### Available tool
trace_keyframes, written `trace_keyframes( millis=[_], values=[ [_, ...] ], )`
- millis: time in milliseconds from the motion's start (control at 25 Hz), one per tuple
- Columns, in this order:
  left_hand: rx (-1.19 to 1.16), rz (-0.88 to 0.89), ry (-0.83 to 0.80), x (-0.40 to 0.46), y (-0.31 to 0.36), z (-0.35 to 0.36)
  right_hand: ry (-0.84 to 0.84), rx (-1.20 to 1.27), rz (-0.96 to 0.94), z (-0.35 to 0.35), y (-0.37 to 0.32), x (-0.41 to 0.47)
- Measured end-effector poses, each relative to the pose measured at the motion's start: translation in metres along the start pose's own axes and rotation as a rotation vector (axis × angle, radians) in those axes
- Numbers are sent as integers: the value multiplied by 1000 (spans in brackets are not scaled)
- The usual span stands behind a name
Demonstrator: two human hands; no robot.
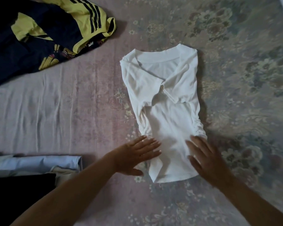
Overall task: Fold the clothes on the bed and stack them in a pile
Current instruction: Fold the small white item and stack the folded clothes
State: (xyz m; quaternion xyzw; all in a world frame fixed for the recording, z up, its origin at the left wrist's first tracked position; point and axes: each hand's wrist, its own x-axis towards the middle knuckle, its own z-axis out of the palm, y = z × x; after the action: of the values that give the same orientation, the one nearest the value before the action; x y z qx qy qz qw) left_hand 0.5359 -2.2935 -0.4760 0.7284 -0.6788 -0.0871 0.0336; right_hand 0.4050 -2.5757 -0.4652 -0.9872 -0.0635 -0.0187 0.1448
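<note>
Step in hand: the fold of one white T-shirt (162, 101), lying on the bed (72, 103) with both sleeves and sides already turned in to the middle, making a narrow strip. The collar end lies far from the hands; the hem end is under them.

Grip: the left hand (137, 157) rests flat on the near-left corner of the shirt, fingers straight and slightly spread, pinching nothing. The right hand (204, 159) lies flat on the near-right edge, fingers likewise extended and spread. Neither hand holds cloth; both press or smooth it. The right hand is somewhat blurred.

Next move, as judged: each hand must pinch its hem corner and carry the hem away from the body toward the collar, keeping the tucked sides from slipping out, then shift the bundle leftward to the pile.

Count: one white T-shirt in work. One unfolded heap (39, 35) of yellow and navy clothing, well beyond and left of the left hand; the number of garments within cannot be told. One pile of folded items (36, 167) near the left forearm, with at least three layers showing: pale blue, cream, black.
</note>
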Motion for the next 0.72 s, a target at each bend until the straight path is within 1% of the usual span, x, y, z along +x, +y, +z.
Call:
trace_keyframes(
  millis=[40,120,160,200,240,320,360,400,440,520,560,600,640,680,720],
  values=[
    [17,29,-12,-5,7,6,-56,-13,-63,-6,18,-5],
    [43,53,-5,-7,19,17,-286,-58,-238,-9,41,-17],
    [55,42,15,-5,24,22,-394,-125,-337,-6,48,-20],
    [57,23,56,0,28,25,-476,-203,-414,-2,53,-21],
    [38,-6,117,4,33,28,-515,-266,-460,1,57,-18],
    [-101,-100,262,7,39,28,-452,-280,-489,2,59,-10],
    [-189,-157,324,5,42,24,-387,-217,-503,0,59,-7],
    [-261,-218,356,1,47,18,-361,-126,-499,-6,57,-7],
    [-313,-280,334,-4,53,12,-344,-40,-490,-15,53,-9],
    [-371,-408,227,-14,68,0,-440,83,-368,-38,34,-15],
    [-415,-498,181,-15,76,-7,-523,159,-252,-48,24,-15],
    [-503,-621,139,-14,83,-15,-652,244,-87,-56,15,-15],
    [-651,-757,89,-10,88,-23,-788,401,89,-59,9,-15],
    [-836,-878,57,-4,89,-29,-847,586,279,-61,6,-13],
    [-1025,-977,74,3,87,-36,-801,720,411,-61,7,-5]
  ],
)
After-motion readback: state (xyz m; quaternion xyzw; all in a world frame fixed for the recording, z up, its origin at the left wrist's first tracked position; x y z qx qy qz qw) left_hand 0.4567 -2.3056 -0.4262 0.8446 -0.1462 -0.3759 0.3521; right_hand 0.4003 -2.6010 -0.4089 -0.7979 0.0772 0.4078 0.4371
